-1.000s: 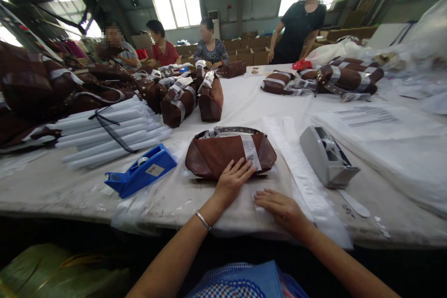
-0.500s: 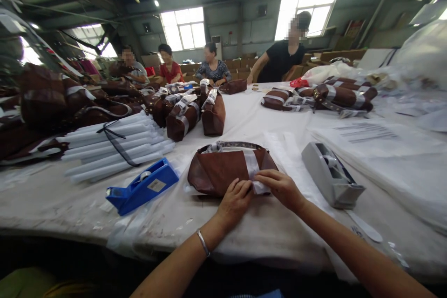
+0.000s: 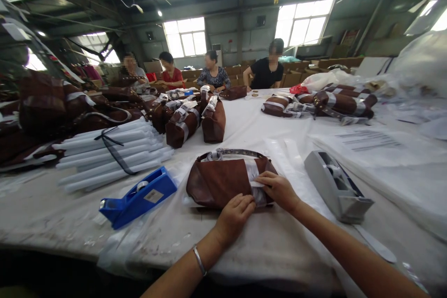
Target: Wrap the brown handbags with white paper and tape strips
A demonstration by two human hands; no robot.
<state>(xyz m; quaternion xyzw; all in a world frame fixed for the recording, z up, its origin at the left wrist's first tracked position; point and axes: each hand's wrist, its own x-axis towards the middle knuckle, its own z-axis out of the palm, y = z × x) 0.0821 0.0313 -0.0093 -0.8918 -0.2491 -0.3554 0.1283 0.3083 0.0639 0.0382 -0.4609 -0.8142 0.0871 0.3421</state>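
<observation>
A brown leather handbag lies on the table in front of me, its studded strap along the far side. Around its right part runs a translucent whitish wrapping strip. My left hand lies on the bag's near lower edge, fingers stretched out and resting against the strip. With thumb and fingers closed, my right hand pinches the pale loose end of the strip on the bag's front. The fingertips partly cover that end.
A blue tape dispenser stands left, a grey one right. Beyond are a tied bundle of white rolls, wrapped brown bags and plastic sheets. Several people are across the table, one in a black shirt.
My right hand has moved up the bag's front with the strip end. My left hand stays at the near edge. The person in black across the table has shifted left; my view has tilted up slightly.
</observation>
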